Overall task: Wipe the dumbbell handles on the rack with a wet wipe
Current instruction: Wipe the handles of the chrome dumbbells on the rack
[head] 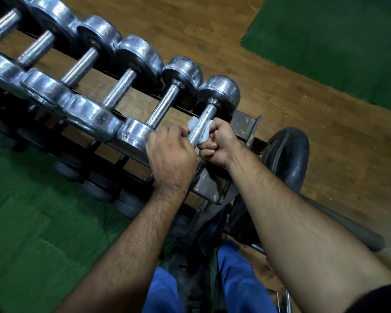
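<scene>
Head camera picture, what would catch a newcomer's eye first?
Two hands meet at centre on the last dumbbell: the right hand wraps a white wipe around its handle, the left hand steadying the near end. A row of shiny dumbbells runs up-left along the rack.

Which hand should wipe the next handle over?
Right. The right hand already holds the wipe, wrapped round the end handle. The left hand grips that dumbbell's near end and carries no wipe, though it lies nearer the next handle.
</scene>
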Tool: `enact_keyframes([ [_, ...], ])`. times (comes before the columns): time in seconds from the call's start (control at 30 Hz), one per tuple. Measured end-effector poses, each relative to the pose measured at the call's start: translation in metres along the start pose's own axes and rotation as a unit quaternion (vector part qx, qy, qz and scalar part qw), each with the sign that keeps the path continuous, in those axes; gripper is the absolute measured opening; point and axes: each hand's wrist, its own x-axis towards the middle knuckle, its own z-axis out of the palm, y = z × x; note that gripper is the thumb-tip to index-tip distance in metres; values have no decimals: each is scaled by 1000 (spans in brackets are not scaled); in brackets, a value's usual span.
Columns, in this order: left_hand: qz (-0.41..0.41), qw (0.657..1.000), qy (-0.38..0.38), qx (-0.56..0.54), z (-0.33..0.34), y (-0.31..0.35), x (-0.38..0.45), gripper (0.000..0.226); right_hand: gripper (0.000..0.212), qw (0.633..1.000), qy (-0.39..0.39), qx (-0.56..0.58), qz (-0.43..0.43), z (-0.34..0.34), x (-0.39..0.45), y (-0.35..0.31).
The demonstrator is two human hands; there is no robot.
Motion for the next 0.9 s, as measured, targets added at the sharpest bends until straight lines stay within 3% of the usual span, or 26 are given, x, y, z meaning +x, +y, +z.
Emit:
enact_keyframes([
  [0.07,2,1000,-1,-4,0,-2,1,31,15,998,19,-52,28,3,-5,-2],
  [0.13,4,1000,-4,-5,1,-3,2,31,7,995,30,-79,52,2,-7,-6],
  [0.2,7,1000,-5,2,0,-3,2,30,4,998,38,-21,45,3,-7,-10],
  [0.3,10,1000,-2,13,1,-3,1,28,30,999,17,23,20,7,-9,-11],
  [0.43,7,1000,8,10,4,-4,1,27,11,993,-6,-95,69,2,-16,1],
  [0.5,9,1000,10,12,2,-2,0,30,14,985,-13,-149,83,1,-15,-1],
  [0.67,3,1000,-1,-3,-1,-1,1,28,19,999,24,-23,39,7,-17,0],
  [0.8,5,1000,-17,-12,-3,-1,-2,26,21,997,39,-66,10,10,-30,8],
  [0.9,19,998,-10,-64,-6,-6,-4,24,27,988,107,-105,-26,14,-44,17],
])
